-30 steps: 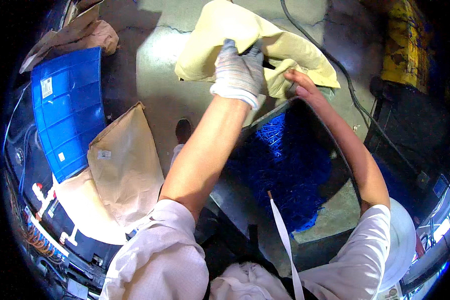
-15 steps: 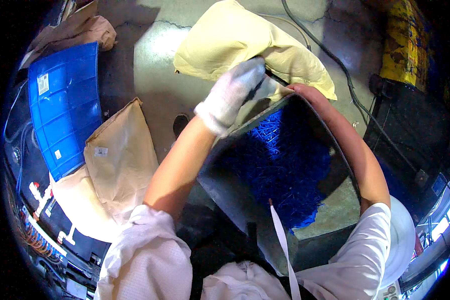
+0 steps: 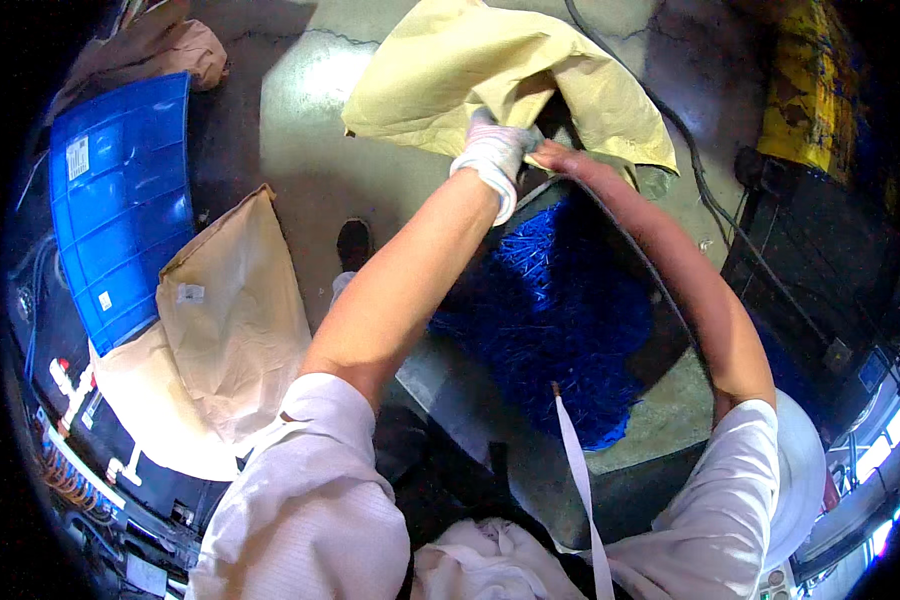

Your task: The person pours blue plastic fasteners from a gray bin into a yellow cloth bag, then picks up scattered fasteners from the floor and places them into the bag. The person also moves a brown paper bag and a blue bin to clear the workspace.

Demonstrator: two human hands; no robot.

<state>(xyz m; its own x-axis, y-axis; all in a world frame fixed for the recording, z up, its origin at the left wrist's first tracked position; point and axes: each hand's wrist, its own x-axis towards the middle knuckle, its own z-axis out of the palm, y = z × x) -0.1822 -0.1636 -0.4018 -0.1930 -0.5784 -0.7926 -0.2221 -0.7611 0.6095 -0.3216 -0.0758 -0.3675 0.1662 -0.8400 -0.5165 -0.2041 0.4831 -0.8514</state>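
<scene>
A pale yellow paper sack (image 3: 450, 75) bulges over the far end of an open-topped metal bin (image 3: 425, 375). Its mouth shows as a dark gap beside my hands. My left hand (image 3: 495, 155), in a white glove, is closed on the sack's near edge, with fabric bunched at the fingers. Close against it, my right hand (image 3: 560, 160) is closed on the same edge at the bin's far corner; its fingertips are partly hidden. My right forearm lies along the bin's right rim. Inside the bin is a heap of thin blue pieces (image 3: 560, 340).
At left stand a blue ribbed plastic drum (image 3: 125, 210) and brown paper sacks (image 3: 235, 290). A dark cable (image 3: 705, 190) runs over the concrete floor toward a worn yellow guard (image 3: 810, 90). A white strap (image 3: 577, 460) hangs over the bin. A dark shoe (image 3: 354, 243) shows left of the bin.
My left hand has moved right and slightly down, nearer my right hand. The sack's near side is now creased and its mouth gapes wider. My right hand has shifted slightly left.
</scene>
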